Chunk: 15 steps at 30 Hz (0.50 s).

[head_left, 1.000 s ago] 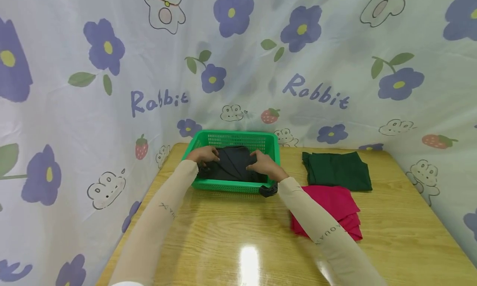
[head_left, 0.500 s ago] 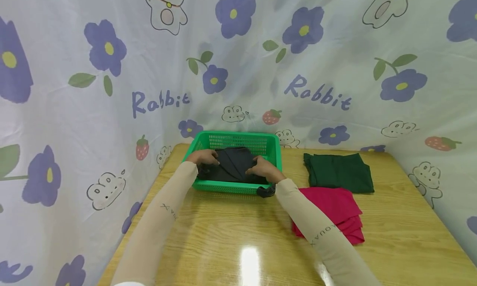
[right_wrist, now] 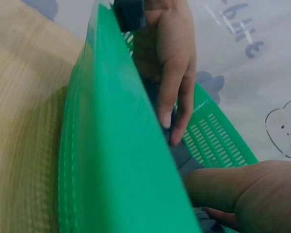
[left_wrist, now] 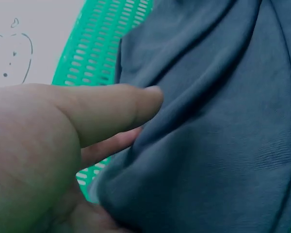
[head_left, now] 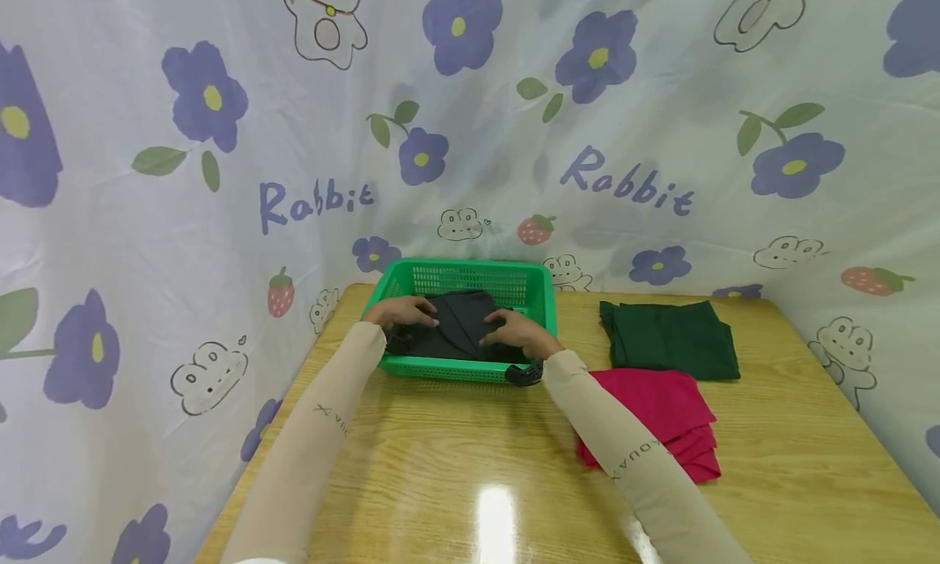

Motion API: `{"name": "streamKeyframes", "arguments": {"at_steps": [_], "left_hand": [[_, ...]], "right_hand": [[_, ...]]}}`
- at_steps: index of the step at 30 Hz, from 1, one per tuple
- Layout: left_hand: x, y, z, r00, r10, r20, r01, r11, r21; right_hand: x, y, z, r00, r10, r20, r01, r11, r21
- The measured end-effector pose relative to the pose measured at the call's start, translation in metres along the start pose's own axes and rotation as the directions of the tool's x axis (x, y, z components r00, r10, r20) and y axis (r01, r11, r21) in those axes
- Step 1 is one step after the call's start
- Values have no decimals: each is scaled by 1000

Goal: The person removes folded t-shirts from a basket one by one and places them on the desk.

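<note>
A folded dark grey cloth [head_left: 461, 323] lies in the green plastic basket [head_left: 448, 370] at the back of the table. My left hand [head_left: 400, 312] reaches in over the left side of the cloth. In the left wrist view its thumb is straight above the grey fabric [left_wrist: 223, 131], and another finger touches the fabric's edge. From the right, my right hand [head_left: 520, 332] reaches over the other side, thumb and fingers apart at the cloth. The right wrist view shows the left fingers [right_wrist: 170, 92] straight and pointing down; the basket wall hides part of the cloth.
A folded dark green cloth [head_left: 670, 339] lies right of the basket. In front of it is a folded red cloth [head_left: 679, 413], partly covered by my right sleeve [head_left: 631, 450]. A patterned curtain [head_left: 470, 139] stands behind the wooden table [head_left: 419, 458].
Both hands stay at the cloth in the basket. The left fingers have shifted slightly inward over the cloth, and the right hand is slightly lower. The red and green cloths lie as before.
</note>
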<state>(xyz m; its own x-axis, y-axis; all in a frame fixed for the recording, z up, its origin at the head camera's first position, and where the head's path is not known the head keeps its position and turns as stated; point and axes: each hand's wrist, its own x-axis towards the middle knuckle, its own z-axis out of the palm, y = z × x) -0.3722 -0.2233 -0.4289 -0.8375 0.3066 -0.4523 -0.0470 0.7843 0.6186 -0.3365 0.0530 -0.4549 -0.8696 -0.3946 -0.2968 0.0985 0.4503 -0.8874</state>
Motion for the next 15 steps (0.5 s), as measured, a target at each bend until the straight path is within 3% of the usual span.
{"name": "streamKeyframes", "arguments": {"at_steps": [5, 15], "left_hand": [[2, 2, 2, 999, 42, 27, -41, 998, -40], [-6, 1, 1, 999, -3, -38, -1, 996, -87]], "right_hand": [[0, -2, 3, 1000, -12, -13, 12, 1000, -4], [0, -1, 5, 994, -80, -75, 77, 996, -33]]}}
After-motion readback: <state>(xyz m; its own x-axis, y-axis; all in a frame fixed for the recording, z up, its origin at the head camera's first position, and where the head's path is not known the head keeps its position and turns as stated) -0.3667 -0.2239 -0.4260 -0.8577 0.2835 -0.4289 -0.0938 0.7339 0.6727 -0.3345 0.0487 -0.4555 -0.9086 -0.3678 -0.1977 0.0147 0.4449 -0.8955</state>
